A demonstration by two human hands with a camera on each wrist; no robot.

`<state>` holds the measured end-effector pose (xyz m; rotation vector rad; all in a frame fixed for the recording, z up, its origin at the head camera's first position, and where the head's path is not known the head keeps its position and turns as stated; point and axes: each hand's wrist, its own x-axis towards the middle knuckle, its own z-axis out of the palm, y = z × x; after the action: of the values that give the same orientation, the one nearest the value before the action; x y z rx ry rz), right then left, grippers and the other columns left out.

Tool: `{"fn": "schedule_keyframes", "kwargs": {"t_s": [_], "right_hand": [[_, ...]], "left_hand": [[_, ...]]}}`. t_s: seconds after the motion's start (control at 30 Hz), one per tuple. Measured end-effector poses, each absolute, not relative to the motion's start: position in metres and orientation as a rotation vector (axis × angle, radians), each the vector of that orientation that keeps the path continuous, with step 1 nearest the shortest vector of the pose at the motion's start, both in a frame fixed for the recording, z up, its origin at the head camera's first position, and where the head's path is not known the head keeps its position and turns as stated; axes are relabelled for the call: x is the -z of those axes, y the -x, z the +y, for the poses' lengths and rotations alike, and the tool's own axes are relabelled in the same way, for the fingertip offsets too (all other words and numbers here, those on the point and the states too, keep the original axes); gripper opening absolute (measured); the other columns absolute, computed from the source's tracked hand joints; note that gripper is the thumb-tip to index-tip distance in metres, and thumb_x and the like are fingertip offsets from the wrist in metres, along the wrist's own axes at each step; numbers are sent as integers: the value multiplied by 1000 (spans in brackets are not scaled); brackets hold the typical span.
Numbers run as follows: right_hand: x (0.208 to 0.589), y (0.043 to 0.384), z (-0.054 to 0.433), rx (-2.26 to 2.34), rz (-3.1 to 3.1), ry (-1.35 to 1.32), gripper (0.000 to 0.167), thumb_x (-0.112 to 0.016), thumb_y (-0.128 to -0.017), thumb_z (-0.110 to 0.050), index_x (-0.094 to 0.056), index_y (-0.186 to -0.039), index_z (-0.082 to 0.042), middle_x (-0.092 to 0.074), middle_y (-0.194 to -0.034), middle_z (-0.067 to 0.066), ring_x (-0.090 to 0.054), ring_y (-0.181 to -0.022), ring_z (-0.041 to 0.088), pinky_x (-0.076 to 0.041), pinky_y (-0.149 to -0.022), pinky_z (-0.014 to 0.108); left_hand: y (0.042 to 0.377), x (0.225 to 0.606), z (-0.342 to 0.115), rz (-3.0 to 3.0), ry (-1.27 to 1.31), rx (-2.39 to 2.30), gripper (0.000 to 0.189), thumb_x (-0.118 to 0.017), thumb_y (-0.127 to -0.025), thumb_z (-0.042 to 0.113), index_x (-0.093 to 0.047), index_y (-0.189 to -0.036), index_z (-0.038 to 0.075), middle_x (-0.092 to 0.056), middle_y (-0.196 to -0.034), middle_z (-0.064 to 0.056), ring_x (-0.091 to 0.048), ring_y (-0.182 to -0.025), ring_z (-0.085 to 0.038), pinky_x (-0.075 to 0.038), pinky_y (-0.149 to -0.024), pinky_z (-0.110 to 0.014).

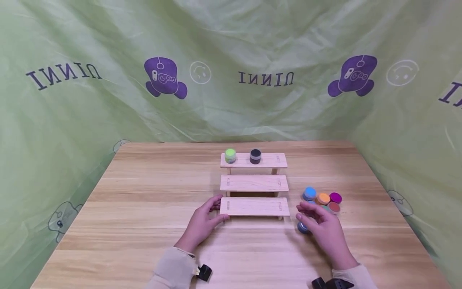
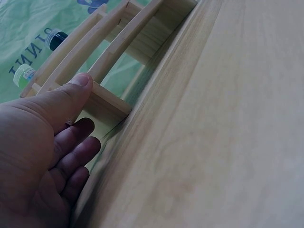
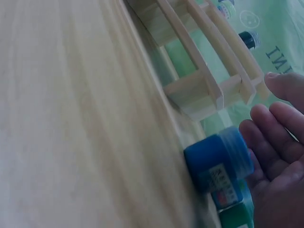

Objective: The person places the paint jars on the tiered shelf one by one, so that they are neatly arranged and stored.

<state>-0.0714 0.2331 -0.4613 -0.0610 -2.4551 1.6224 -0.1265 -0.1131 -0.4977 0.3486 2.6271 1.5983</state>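
Note:
A three-step wooden stand (image 1: 254,206) occupies the middle of the table. My left hand (image 1: 202,224) holds the left end of its lowest step, thumb at the front corner and index finger at the back corner. In the left wrist view, the thumb (image 2: 80,83) lies against the step's end while the other fingers curve below it. My right hand (image 1: 323,228) is beside the paint jars with fingers loosely bent and nothing in them. A dark blue jar (image 1: 302,228) shows partly past its thumb. In the right wrist view, a blue jar (image 3: 209,159) stands close to the fingers.
A lime green jar (image 1: 230,156) and a black jar (image 1: 255,157) stand on the top step. Right of the stand cluster a light blue jar (image 1: 309,194), orange jar (image 1: 323,198), purple jar (image 1: 335,197) and reddish jar (image 1: 334,207). A green printed cloth (image 1: 216,116) hangs behind.

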Motion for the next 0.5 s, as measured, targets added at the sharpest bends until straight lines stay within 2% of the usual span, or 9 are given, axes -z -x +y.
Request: {"fn": "schedule_keyframes", "kwargs": {"t_s": [0.2, 0.5], "right_hand": [[469, 68, 239, -1626, -2436, 18, 33, -78, -88, -6, -68, -117, 5, -71, -112, 22, -66, -97, -1, -49, -87, 11], [475, 68, 249, -1574, -2492, 33, 32, -78, -86, -3, -69, -116, 3, -72, -110, 18, -68, -94, 1, -51, -84, 12]], "left_hand": [[126, 499, -111, 2642, -336, -1603, 71, -84, -82, 28, -54, -143, 11, -70, -117, -2, -64, -113, -21, -47, -103, -48], [125, 499, -111, 2642, -351, -1604, 69, -83, -82, 30, -55, -142, 12, -70, -117, -2, -63, -114, -23, -46, -104, -49]]}}
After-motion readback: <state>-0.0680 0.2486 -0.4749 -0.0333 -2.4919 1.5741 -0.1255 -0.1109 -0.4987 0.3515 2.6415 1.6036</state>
